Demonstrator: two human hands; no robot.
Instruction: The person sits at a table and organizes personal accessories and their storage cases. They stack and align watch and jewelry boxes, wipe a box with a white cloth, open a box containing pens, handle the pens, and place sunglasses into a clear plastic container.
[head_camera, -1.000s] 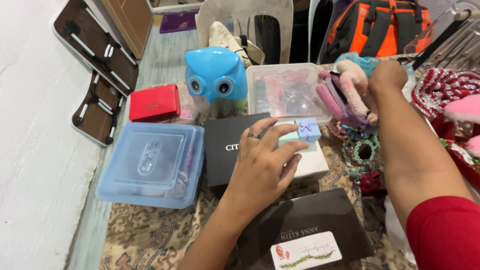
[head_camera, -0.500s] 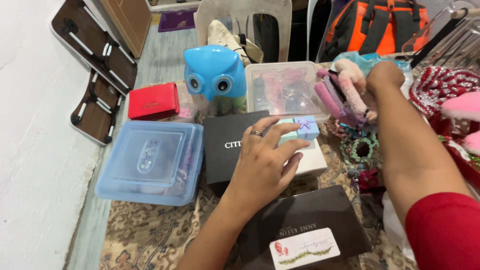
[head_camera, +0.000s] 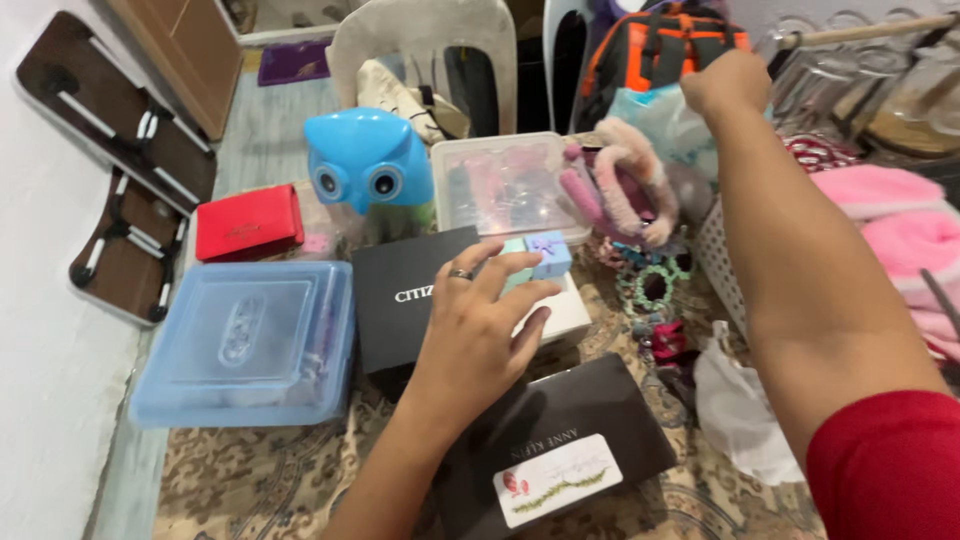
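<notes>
My left hand (head_camera: 478, 335), a ring on one finger, lies palm down with fingers apart on a white box (head_camera: 563, 316). Its fingertips touch a small teal gift box (head_camera: 515, 250) and a lilac one with a bow (head_camera: 549, 253) that sit on top. A black box (head_camera: 395, 300) is under the hand's left side. A dark flat box with a white label (head_camera: 560, 455) lies under the wrist. My right hand (head_camera: 727, 84) is raised at the back as a fist, above fuzzy pink headbands (head_camera: 625, 185). Anything it may hold is hidden.
A blue owl figure (head_camera: 365, 160), a clear lidded tub (head_camera: 500, 185), a red wallet (head_camera: 248, 222) and a blue plastic container (head_camera: 245, 340) fill the table's left and back. Bead bracelets (head_camera: 650, 290), a white bag (head_camera: 740, 400), a white basket (head_camera: 722, 260), pink fabric (head_camera: 890, 220) and an orange backpack (head_camera: 650, 50) crowd the right.
My right hand has lifted off the pink headbands, up and toward the back. The view has shifted right. My left hand stays on the small boxes.
</notes>
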